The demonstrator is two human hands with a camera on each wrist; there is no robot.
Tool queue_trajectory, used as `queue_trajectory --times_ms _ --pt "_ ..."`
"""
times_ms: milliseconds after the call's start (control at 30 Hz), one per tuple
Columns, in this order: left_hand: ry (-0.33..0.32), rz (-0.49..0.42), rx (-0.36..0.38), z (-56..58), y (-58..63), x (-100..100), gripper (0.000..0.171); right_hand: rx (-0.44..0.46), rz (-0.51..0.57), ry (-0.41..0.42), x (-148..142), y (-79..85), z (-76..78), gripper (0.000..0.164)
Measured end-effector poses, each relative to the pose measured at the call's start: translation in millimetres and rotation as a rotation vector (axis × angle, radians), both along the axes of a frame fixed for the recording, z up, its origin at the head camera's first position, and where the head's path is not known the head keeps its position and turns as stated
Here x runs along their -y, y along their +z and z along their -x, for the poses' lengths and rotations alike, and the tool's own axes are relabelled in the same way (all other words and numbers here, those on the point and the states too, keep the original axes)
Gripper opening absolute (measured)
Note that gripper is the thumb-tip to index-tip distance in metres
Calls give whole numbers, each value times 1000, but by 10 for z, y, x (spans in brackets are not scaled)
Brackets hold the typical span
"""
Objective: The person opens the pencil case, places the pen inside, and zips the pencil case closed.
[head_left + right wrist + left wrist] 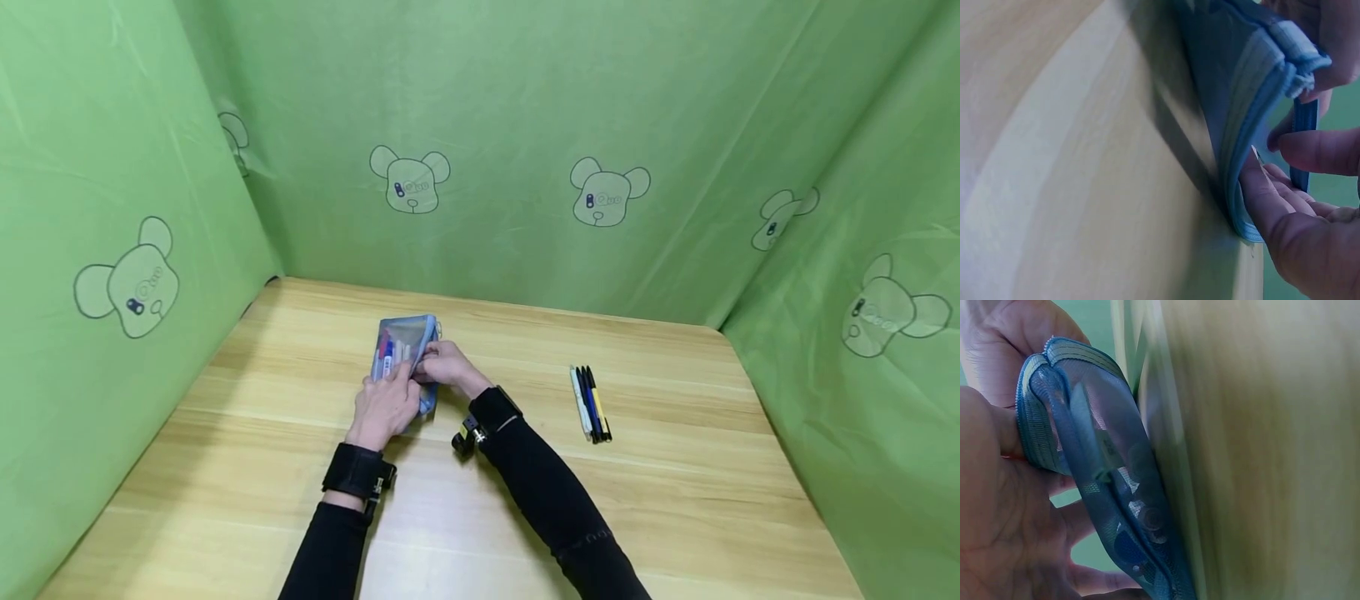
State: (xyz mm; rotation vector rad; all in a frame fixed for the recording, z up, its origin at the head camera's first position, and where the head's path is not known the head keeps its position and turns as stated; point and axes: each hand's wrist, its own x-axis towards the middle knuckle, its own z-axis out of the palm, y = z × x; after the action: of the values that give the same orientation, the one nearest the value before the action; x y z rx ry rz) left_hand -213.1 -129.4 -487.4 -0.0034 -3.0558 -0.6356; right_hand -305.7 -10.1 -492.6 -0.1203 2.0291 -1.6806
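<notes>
So the blue mesh pouch (402,331) sits left of centre on the wooden surface (690,408), its far end near the back edge. The left grip (385,408) (bare hand) is holding the near end, fingers against the mesh. The right grip (450,367) has fingers in at the zip opening; honestly can't tell if they're pinching anything. There's a decent stretch of wood between the pouch and the loose pens (591,404) off right, and those lie well in from the right edge. Green curtain (510,258) closes off the back and both sides.
</notes>
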Motion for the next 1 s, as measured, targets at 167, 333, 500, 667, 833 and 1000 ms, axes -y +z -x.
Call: queue_trajectory --times_ms 167,333,500,667,833,1000 --pt "3 -2 10 2 7 -7 48 90 78 30 -55 -14 38 32" --pt "2 -13 16 11 10 -6 50 161 142 2 -109 31 57 38" --pt "3 -14 20 21 -1 6 46 154 107 -30 -131 88 67 48" --pt "-3 -11 24 21 4 8 47 54 -44 -45 -195 180 73 40" --pt "-3 -19 16 8 6 5 48 -95 -143 -49 -282 349 60 40" --pt "0 -23 -6 5 0 -4 47 -259 -250 -50 -348 555 61 36"
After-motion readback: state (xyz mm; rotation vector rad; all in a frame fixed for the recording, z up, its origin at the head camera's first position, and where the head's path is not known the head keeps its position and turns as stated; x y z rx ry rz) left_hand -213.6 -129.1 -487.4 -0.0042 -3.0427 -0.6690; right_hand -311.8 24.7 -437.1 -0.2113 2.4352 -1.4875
